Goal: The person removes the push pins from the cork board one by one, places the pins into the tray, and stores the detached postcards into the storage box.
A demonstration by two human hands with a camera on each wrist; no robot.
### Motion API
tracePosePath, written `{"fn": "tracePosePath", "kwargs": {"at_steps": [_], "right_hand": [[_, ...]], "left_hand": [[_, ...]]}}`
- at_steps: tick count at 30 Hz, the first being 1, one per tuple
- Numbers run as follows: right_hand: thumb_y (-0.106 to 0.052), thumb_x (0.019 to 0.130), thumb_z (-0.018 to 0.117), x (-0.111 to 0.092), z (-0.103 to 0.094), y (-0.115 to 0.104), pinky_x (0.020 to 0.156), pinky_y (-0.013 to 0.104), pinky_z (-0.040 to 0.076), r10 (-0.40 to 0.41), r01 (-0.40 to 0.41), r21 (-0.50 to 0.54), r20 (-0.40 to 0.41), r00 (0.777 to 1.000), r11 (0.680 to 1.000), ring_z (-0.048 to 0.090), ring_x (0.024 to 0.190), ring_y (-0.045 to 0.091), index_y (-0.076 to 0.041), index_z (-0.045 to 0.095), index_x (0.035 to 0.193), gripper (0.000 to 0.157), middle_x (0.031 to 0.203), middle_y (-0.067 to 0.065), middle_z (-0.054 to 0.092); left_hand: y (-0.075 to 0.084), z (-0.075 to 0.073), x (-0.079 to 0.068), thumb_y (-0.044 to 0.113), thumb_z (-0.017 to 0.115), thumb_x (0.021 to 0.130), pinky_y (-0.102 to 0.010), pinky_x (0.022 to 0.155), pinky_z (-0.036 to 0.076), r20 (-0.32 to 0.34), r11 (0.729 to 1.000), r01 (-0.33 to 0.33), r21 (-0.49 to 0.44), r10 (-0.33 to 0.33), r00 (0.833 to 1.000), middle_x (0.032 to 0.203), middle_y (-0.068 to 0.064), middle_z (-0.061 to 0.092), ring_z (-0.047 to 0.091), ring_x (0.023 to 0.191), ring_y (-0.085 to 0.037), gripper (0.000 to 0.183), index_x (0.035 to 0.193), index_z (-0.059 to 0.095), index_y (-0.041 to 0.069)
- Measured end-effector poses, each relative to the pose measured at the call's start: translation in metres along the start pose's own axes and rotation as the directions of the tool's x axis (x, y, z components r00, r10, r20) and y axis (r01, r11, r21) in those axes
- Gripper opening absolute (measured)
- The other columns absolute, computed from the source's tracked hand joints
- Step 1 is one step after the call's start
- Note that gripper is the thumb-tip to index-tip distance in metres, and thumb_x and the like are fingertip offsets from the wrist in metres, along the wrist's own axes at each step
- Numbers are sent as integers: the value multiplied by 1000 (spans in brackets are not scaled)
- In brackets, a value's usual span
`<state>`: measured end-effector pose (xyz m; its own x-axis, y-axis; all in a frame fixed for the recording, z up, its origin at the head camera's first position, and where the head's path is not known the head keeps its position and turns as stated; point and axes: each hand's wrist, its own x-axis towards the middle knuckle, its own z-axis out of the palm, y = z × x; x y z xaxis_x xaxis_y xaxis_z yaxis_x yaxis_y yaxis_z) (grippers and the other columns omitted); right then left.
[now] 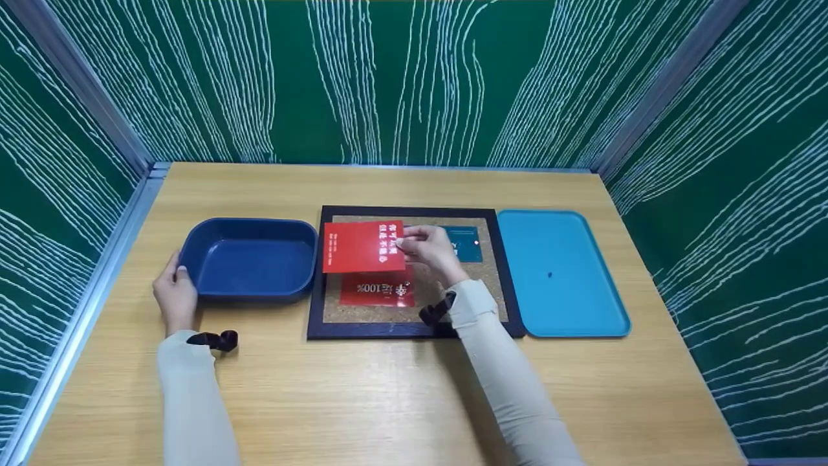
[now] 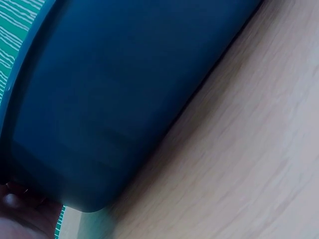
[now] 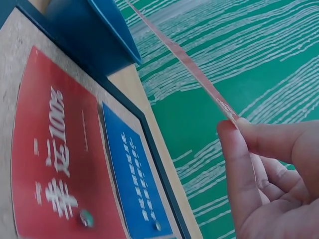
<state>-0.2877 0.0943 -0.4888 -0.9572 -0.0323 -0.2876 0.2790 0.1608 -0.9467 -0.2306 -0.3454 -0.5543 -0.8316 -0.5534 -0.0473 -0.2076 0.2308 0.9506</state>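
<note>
A red card (image 1: 362,249) with white writing is pinched at its right edge between the thumb and fingers of my right hand (image 1: 432,251). The right wrist view shows it nearly edge-on, raised above a dark-framed corkboard (image 1: 414,331). Pinned to the cork are a second red card (image 3: 65,144) reading 100%, a blue card (image 3: 134,172) that the held card covers in the head view, and a teal card (image 1: 463,244) partly behind my right hand. My left hand (image 1: 175,298) grips the left end of a deep blue bin (image 1: 259,265), thumb at the rim.
A shallow turquoise tray (image 1: 563,278) lies against the board's right side, with a small dark spot (image 1: 550,275) in its middle. The bin stands close to the board's left edge. Green panels (image 1: 414,84) with white streaks enclose the wooden table (image 1: 336,401).
</note>
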Motion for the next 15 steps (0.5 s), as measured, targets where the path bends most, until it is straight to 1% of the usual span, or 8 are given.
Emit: {"fn": "tracePosePath", "kwargs": {"at_steps": [3, 4, 9, 15], "right_hand": [[-4, 85, 68, 1, 11, -2, 65, 26, 60, -15, 14, 38, 8, 1000, 999, 66, 70, 13, 2, 64, 112, 28, 93, 12, 67], [-3, 85, 68, 1, 14, -3, 64, 25, 60, -13, 12, 52, 10, 1000, 999, 66, 69, 12, 2, 64, 112, 28, 92, 11, 66], [-3, 85, 69, 1, 28, -6, 61, 24, 60, -13, 10, 103, 26, 1000, 995, 65, 65, 11, 2, 64, 111, 27, 88, 9, 66], [-3, 84, 71, 2, 45, -6, 64, 25, 60, 5, -9, 117, 35, 999, 993, 66, 68, 14, 1, 65, 109, 27, 91, 11, 67]], "left_hand": [[-1, 0, 0, 8, 32, 103, -29, 121, 20, -15, 999, -31, 8, 31, 999, 153, -10, 33, 26, 145, -22, 45, 147, 37, 6], [-1, 0, 0, 8, 32, 103, -28, 121, 20, -14, 999, -32, 7, 32, 999, 153, -10, 33, 26, 145, -22, 45, 147, 37, 6], [1, 1, 0, 10, 31, 104, -27, 122, 19, 2, 1000, -12, 3, 12, 1000, 155, -8, 30, 24, 145, -21, 45, 148, 34, 7], [1, 1, -1, 10, 30, 104, -27, 122, 18, 2, 1000, -5, -10, 5, 1000, 155, -7, 29, 23, 146, -20, 45, 148, 33, 7]]}}
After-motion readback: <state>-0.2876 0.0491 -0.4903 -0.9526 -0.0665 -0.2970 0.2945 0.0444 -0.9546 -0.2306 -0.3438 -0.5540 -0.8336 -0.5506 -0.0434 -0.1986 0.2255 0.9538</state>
